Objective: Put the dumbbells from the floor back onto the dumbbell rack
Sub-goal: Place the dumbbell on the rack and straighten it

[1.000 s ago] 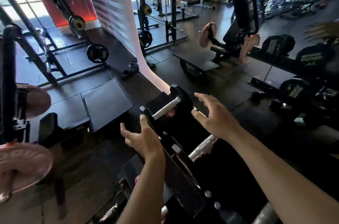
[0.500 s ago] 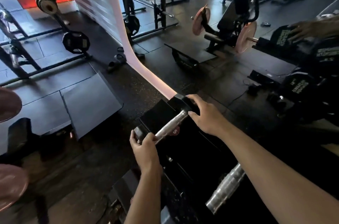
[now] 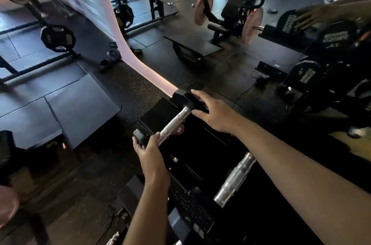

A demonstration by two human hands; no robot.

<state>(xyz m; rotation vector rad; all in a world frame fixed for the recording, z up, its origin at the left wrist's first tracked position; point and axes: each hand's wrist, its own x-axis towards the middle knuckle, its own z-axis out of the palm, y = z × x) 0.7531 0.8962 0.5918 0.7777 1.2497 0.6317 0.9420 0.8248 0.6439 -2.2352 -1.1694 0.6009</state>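
Nearest the camera, two bare forearms reach forward over the dark dumbbell rack [image 3: 200, 156]. A second dumbbell handle [image 3: 233, 179], knurled chrome, lies on the rack between the arms, its heads lost in shadow.

Left hand [image 3: 149, 151] — fingers curled around the near black head of the small dumbbell [image 3: 174, 120], thumb lying beside the chrome handle; the left grip is closed on that head. Right hand [image 3: 215, 113] — fingers spread and mostly straight, fingertips resting on the far black head and palm held just above the handle's far end; that grip is loose and wide, touching rather than wrapped around. The dumbbell sits at the rack's top end, tilted diagonally from lower left to upper right, and a red round label with a "5" shows just beneath the handle. Whether the heads are fully seated in the rack cradle can't be told from this angle.

Left of the rack, grey floor mats [image 3: 76, 108] lie on dark speckled rubber flooring. A pale pink strip [image 3: 128, 52] curves along the floor, ending near the dumbbell's far head.

Right, further out — larger black dumbbells [image 3: 307, 77] with printed lettering sit on another rack, and another person's hand [image 3: 313, 16] rests on one of them near the frame edge.

Far back: a bench machine with pink weight plates [image 3: 252, 26], black plates [image 3: 58, 38] on a rack at left, more gym frames behind, blurred.
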